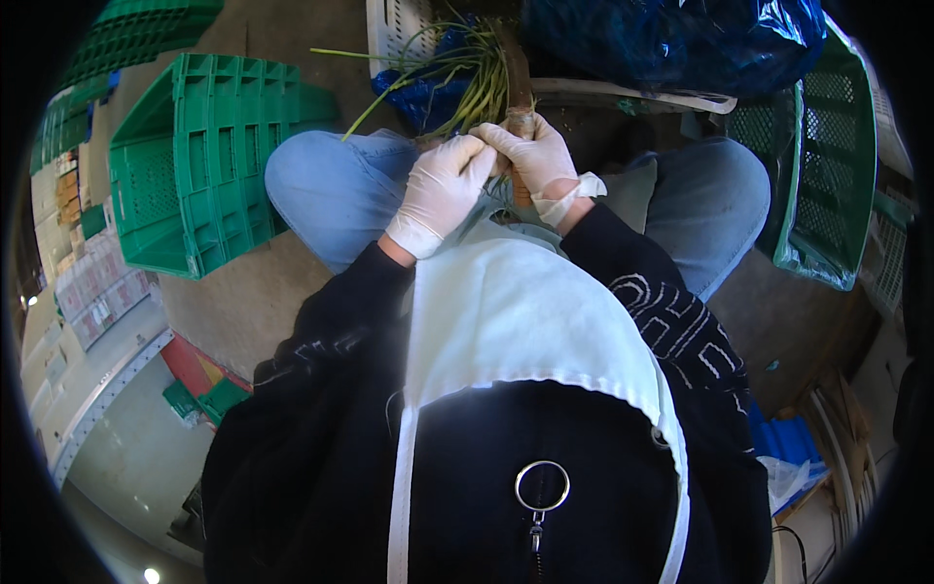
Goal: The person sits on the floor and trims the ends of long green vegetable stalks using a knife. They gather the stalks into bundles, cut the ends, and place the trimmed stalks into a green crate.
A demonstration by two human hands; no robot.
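Both my hands wear pale thin gloves and meet in front of my lap. My left hand (444,191) pinches the lower end of a bunch of long thin green stalks (481,80), which look like green onions and fan away from me. My right hand (536,157) is closed around a long brown tool (521,123) with a wrapped neck; its lower end (521,193) shows below my fingers, and its exact kind is unclear. My right thumb reaches across to my left fingertips. Fine root-like strands hang under the hands.
A white perforated crate (400,33) and dark blue plastic sheeting (671,44) lie ahead. Green plastic crates stand left (211,160) and right (832,160) of my knees. A white apron (511,306) covers my lap. Stacked boxes (98,292) are farther left.
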